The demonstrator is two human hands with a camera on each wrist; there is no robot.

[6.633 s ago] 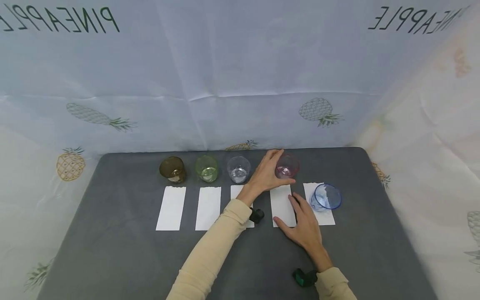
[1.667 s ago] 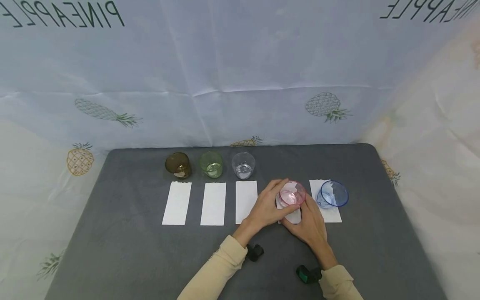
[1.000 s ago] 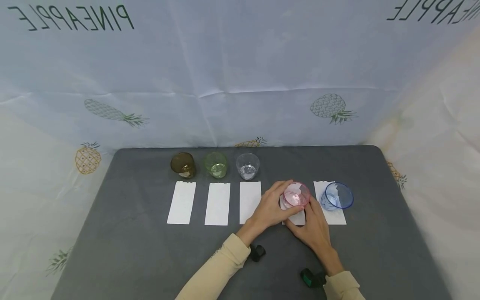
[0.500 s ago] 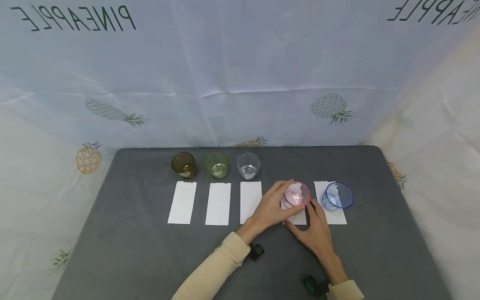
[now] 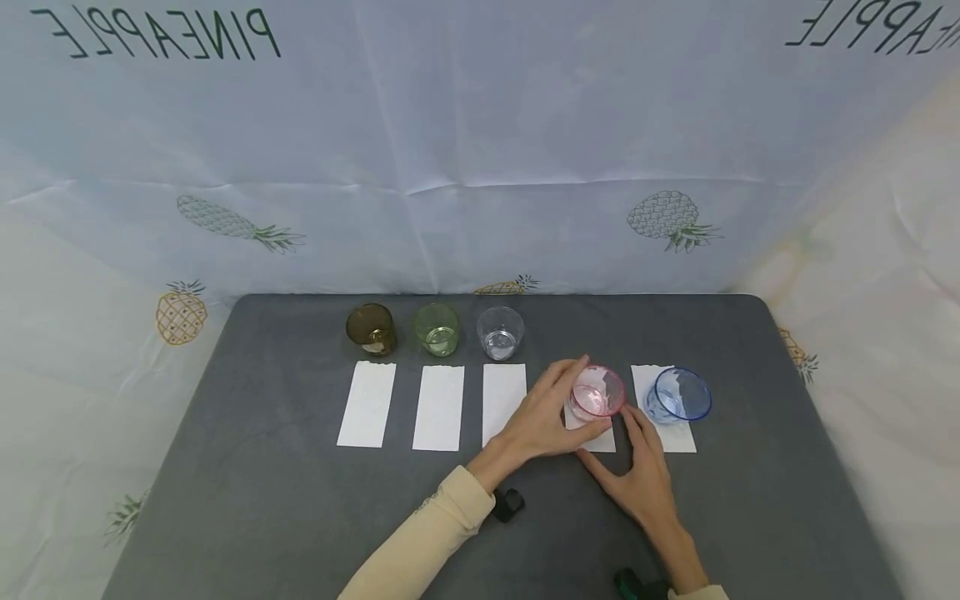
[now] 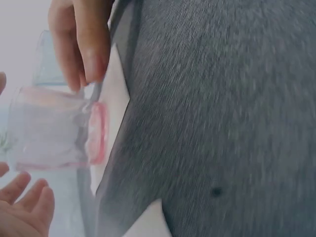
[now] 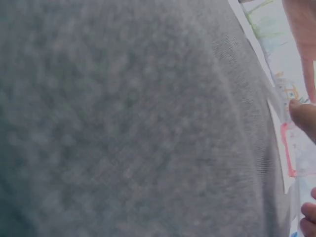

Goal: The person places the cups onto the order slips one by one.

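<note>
A pink glass (image 5: 597,392) stands upright on a white paper strip (image 5: 602,444), second from the right. My left hand (image 5: 542,419) is placed around its left and near sides, thumb in front. In the left wrist view the fingers (image 6: 34,205) of this hand are spread, with a gap between them and the glass. My right hand (image 5: 643,482) lies in front and to the right, thumb and fingers apart, fingertips near the base of the glass. In the right wrist view the pink base (image 7: 288,148) shows at the right edge.
A blue glass (image 5: 681,395) stands on the rightmost paper strip (image 5: 681,442), close beside the right fingertips. Brown (image 5: 371,329), green (image 5: 437,329) and clear (image 5: 500,332) glasses line the back of the grey table (image 5: 285,500), behind three more strips. A pineapple-print cloth (image 5: 525,125) hangs behind.
The pink glass has come forward from the back row onto the paper strip, between both hands. Within the last second my right hand has drawn back slightly from it.
</note>
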